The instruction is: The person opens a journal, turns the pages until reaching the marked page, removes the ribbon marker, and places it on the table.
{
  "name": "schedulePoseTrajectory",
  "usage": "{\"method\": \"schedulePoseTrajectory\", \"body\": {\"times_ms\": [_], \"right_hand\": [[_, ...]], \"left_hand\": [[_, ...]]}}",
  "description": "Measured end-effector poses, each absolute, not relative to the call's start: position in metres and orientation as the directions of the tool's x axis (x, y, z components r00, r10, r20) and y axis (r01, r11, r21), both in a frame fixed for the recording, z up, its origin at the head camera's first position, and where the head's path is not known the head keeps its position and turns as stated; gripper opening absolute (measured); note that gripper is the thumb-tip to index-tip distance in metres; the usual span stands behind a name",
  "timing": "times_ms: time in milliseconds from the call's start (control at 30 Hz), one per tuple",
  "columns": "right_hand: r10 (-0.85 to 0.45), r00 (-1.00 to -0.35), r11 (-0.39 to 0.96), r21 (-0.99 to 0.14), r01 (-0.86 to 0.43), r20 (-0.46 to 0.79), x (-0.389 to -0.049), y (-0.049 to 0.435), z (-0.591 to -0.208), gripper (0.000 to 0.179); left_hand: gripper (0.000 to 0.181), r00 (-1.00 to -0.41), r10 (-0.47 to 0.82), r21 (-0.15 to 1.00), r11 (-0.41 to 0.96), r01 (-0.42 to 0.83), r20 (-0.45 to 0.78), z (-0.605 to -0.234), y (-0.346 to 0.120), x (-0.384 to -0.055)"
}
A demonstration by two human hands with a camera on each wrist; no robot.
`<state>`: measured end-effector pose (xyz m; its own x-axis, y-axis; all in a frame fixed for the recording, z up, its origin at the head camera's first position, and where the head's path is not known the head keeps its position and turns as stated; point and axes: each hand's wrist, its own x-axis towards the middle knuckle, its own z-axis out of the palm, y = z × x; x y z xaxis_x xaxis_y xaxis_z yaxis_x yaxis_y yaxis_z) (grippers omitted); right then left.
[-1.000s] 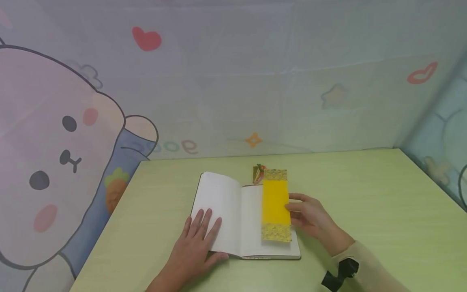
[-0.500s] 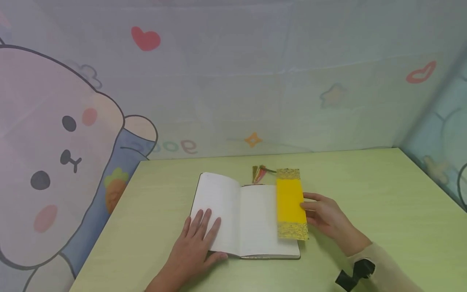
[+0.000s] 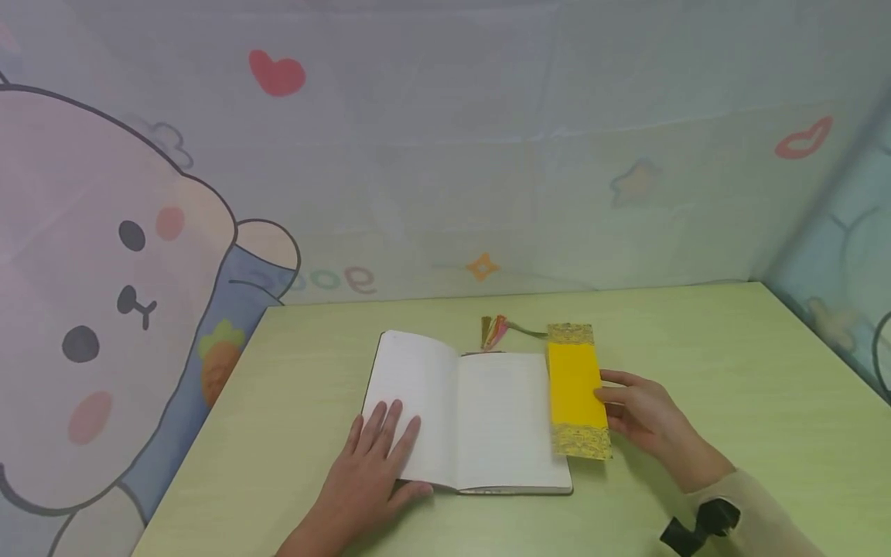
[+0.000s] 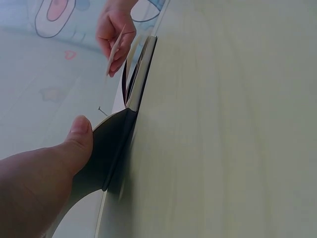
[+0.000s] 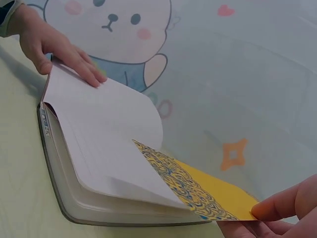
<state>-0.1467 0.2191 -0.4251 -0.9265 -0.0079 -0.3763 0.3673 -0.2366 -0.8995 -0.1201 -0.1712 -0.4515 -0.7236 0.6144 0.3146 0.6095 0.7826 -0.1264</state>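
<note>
Pale cartoon backdrop (image 3: 445,170) behind, green table (image 3: 703,363) below, and on it a notebook (image 3: 504,422) lying open. The left hand (image 3: 369,468) rests on its left side, fingers spread; the right hand (image 3: 647,418) pinches a yellow bookmark (image 3: 574,387) by its right edge — overhanging the notebook's right edge, tassel (image 3: 495,333) beyond the top. Positioning the bookmark seems the step in hand — the next move calls for a steady pinch.

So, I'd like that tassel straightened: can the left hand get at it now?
Probably yes: nothing covers the tassel, though the left hand would have to leave the open notebook it rests on.
</note>
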Motion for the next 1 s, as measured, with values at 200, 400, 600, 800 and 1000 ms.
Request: {"method": "schedulePoseTrajectory", "body": {"times_ms": [200,400,600,800,1000], "right_hand": [[-0.006,-0.922,-0.226,-0.897,0.379,-0.388,-0.143,0.233,-0.428,0.068],[-0.018,-0.92,-0.232,-0.893,0.386,-0.393,-0.138,0.249,-0.434,0.071],[0.008,-0.91,-0.226,-0.887,0.403,-0.415,-0.134,0.265,-0.441,0.076],[0.014,-0.905,-0.2,-0.888,0.414,-0.425,-0.13,0.28,-0.445,0.079],[-0.012,-0.908,-0.164,-0.895,0.414,-0.418,-0.127,0.293,-0.447,0.08]], "left_hand": [[0.08,-0.73,0.611,-0.125,0.786,0.605,0.305,-0.45,-0.171,-0.12],[0.08,-0.726,0.611,-0.122,0.785,0.608,0.315,-0.45,-0.171,-0.119],[0.08,-0.705,0.618,-0.126,0.776,0.619,0.348,-0.451,-0.172,-0.119],[0.08,-0.709,0.616,-0.127,0.778,0.615,0.342,-0.452,-0.172,-0.12],[0.08,-0.716,0.613,-0.115,0.78,0.614,0.335,-0.453,-0.172,-0.12]]}}
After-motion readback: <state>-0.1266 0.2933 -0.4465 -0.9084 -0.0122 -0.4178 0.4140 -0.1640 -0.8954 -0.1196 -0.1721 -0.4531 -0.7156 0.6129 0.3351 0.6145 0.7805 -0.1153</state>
